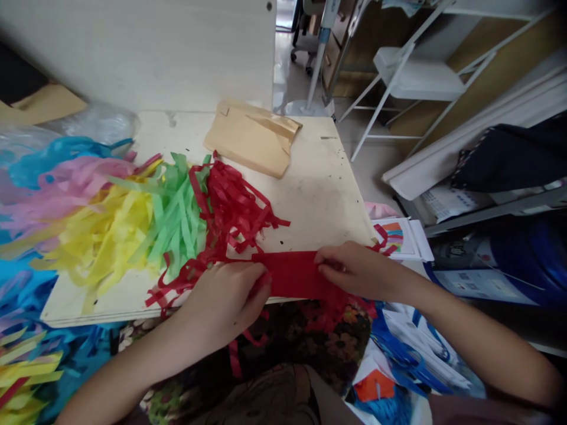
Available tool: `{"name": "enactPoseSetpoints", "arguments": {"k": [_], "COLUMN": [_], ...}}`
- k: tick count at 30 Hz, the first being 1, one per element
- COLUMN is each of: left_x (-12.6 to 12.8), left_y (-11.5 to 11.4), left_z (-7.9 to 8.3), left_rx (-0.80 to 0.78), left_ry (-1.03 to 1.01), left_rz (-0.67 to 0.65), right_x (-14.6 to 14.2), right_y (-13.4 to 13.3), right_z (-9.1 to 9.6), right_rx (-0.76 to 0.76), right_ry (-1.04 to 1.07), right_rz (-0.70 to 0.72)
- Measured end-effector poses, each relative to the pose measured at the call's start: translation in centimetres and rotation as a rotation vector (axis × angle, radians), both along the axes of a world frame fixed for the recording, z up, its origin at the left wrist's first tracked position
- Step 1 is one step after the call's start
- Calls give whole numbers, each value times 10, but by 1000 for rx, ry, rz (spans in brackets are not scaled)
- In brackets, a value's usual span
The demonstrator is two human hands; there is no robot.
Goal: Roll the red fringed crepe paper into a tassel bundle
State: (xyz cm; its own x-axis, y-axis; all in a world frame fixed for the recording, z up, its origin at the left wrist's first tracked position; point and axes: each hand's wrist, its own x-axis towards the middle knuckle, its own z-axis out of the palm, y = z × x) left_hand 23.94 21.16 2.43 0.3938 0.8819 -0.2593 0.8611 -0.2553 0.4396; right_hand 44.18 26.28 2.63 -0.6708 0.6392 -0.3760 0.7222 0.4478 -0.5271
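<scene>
A flat strip of red tissue paper (292, 274) stretches between my hands at the table's front edge, with cut red fringe hanging below it. My left hand (241, 292) is closed on the strip's left end, fingers curled. Pinching its upper right part is my right hand (343, 265). Loose red fringe (234, 200) lies just beyond my left hand. To its left are a green fringe bunch (179, 215) and a yellow one (115, 227), with pink fringe (84, 183) and blue fringe (57, 156) farther over.
A brown paper bag (250, 139) lies at the back of the cream table (319, 195). Beside the table's right edge sit printed cards (403, 236) and blue-and-white packets (416, 342). A white folding chair (416, 74) stands farther back. More coloured fringe (26, 366) fills the lower left.
</scene>
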Motion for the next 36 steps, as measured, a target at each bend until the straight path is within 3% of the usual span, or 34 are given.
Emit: {"name": "enactPoseSetpoints", "arguments": {"k": [7, 12, 23, 29, 36], "left_x": [9, 16, 20, 19, 22], "left_y": [7, 11, 17, 17, 19], "left_z": [3, -1, -11, -16, -13], "left_rx": [87, 124, 183, 236, 168], "left_ry": [253, 442, 502, 487, 506], "left_rz": [-9, 57, 112, 105, 120], "right_x": [-9, -11, -11, -13, -11], "right_y": [-1, 2, 6, 11, 12], "right_z": [-2, -6, -6, -7, -10], "right_rx": [149, 182, 286, 231, 248], "right_ry": [-105, -182, -320, -320, -303], "right_rz": [3, -64, -86, -81, -59]}}
